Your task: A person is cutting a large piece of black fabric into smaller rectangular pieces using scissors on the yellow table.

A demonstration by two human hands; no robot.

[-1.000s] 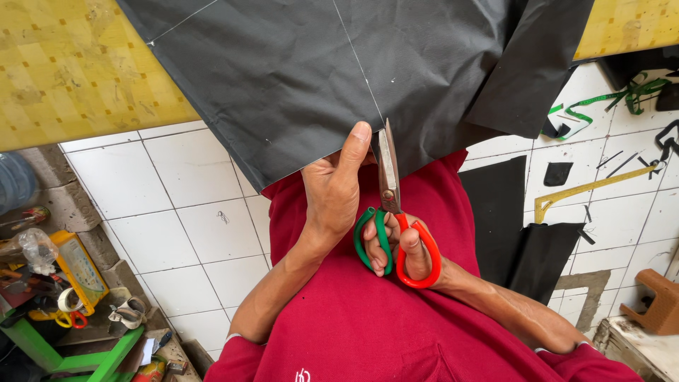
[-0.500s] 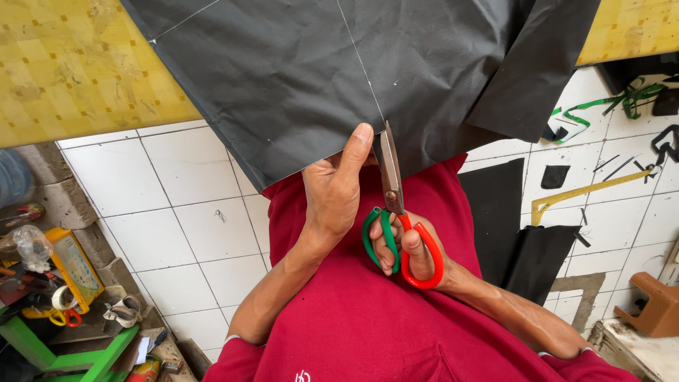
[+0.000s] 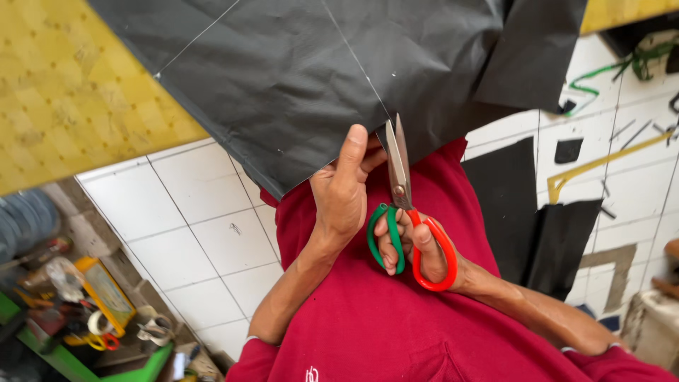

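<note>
Left hand (image 3: 344, 194) pinches the black sheet's (image 3: 304, 85) edge; right hand (image 3: 417, 244) clamped on scissors (image 3: 402, 191), blades just beside that grip.

Small white logo (image 3: 312, 373) on red shirt, bottom edge.

Workshop: yellow worktable (image 3: 67, 106), white tiled floor (image 3: 205, 233) strewn with black offcuts (image 3: 562, 244), cluttered tool shelf (image 3: 85, 318).
</note>
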